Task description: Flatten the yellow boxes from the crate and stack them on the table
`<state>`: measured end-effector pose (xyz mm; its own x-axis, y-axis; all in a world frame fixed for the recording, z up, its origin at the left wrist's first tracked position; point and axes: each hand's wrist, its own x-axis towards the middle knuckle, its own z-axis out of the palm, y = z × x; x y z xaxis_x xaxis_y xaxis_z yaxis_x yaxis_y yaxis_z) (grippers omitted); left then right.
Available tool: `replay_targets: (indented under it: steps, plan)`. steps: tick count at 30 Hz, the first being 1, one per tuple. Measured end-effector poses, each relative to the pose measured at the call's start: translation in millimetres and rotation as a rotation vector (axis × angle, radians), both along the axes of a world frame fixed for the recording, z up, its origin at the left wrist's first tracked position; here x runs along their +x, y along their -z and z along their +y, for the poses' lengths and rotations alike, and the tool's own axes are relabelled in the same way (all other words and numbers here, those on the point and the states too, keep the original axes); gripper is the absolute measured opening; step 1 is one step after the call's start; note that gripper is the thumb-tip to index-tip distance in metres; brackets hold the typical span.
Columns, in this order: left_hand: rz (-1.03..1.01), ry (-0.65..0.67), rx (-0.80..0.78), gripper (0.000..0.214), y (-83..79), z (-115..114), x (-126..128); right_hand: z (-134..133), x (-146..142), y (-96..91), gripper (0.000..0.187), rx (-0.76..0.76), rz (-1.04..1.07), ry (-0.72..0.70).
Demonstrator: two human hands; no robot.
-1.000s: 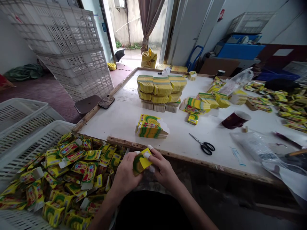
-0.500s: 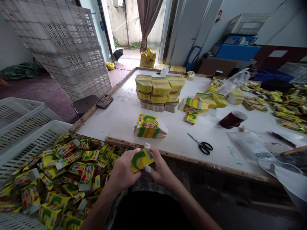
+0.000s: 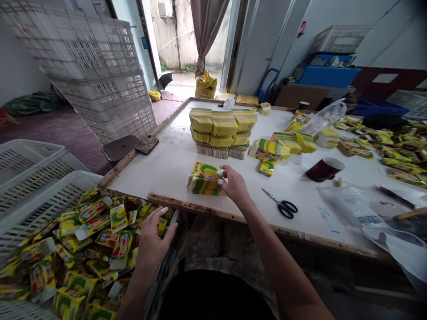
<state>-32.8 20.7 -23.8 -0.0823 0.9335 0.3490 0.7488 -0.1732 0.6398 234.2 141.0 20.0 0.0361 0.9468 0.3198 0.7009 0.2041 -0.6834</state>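
Note:
My left hand [image 3: 155, 242] is over the near edge of a crate full of small yellow-green boxes [image 3: 116, 249]. Its fingers are apart and nothing is in them; white tape covers a fingertip. Reaching over the table, my right hand [image 3: 233, 184] has its taped thumb and fingertips closed on the right end of a flat carton in a small stack of flattened cartons [image 3: 204, 180]. The stack lies near the table's front edge. One folded box [image 3: 118, 218] rests on top of the heap in the crate, just left of my left hand.
Behind stand tall bundles of flat cartons [image 3: 222, 133]. Black-handled scissors [image 3: 283, 206], a dark mug [image 3: 325, 169] and a plastic bag [image 3: 356, 209] lie to the right. A phone [image 3: 147, 144] sits at the table's left edge, near stacked white crates [image 3: 100, 75].
Both hands held a yellow box together before. The box has left them, and a box now shows atop the crate heap. My left hand moved left, my right hand forward to the carton stack.

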Motion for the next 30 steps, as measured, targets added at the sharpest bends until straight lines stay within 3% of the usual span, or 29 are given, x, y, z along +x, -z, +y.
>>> replay_targets:
  steps: [4, 8, 11, 13, 15, 17, 20, 22, 24, 27, 30]
  plan:
    - [-0.252, 0.112, -0.166, 0.04, 2.7, -3.8, 17.8, -2.5, -0.1, -10.1, 0.042, -0.016, 0.022, -0.025]
    - [-0.846, 0.25, -0.325, 0.061, -3.7, -4.3, 39.2, -35.7, -18.3, -23.0, 0.049, 0.007, 0.134, -0.104]
    - [-1.307, 0.281, -0.269, 0.07, -14.3, 0.3, 60.9, -77.4, -46.0, -15.2, 0.05, -0.09, 0.383, -0.391]
    - [-1.378, 0.223, -0.218, 0.06, -19.4, 3.7, 71.8, -102.7, -63.1, -2.5, 0.05, -0.222, 0.535, -0.479]
    - [-1.264, 0.133, -0.123, 0.052, -19.3, 4.1, 76.1, -119.6, -74.4, 9.9, 0.051, -0.284, 0.664, -0.405]
    - [-1.051, 0.086, -0.054, 0.045, -13.1, 1.1, 75.0, -127.5, -78.8, 17.1, 0.05, -0.303, 0.67, -0.299]
    - [-0.889, 0.16, -0.075, 0.041, 0.0, -4.8, 72.1, -128.1, -77.2, 17.4, 0.049, -0.296, 0.558, -0.223]
    - [-1.005, 0.198, -0.084, 0.046, 3.7, -6.3, 74.3, -125.7, -74.4, 14.8, 0.05, -0.312, 0.598, -0.245]
    - [-1.191, 0.189, -0.112, 0.053, 0.0, -4.8, 80.1, -124.1, -72.3, 12.2, 0.055, -0.373, 0.768, -0.305]
    - [-1.473, 0.091, -0.129, 0.047, -14.3, 1.2, 90.0, -126.3, -72.7, 9.2, 0.071, -0.501, 0.986, -0.401]
    - [-1.642, -0.007, -0.065, 0.043, -23.8, 7.9, 95.0, -133.1, -77.9, 9.1, 0.081, -0.556, 1.013, -0.474]
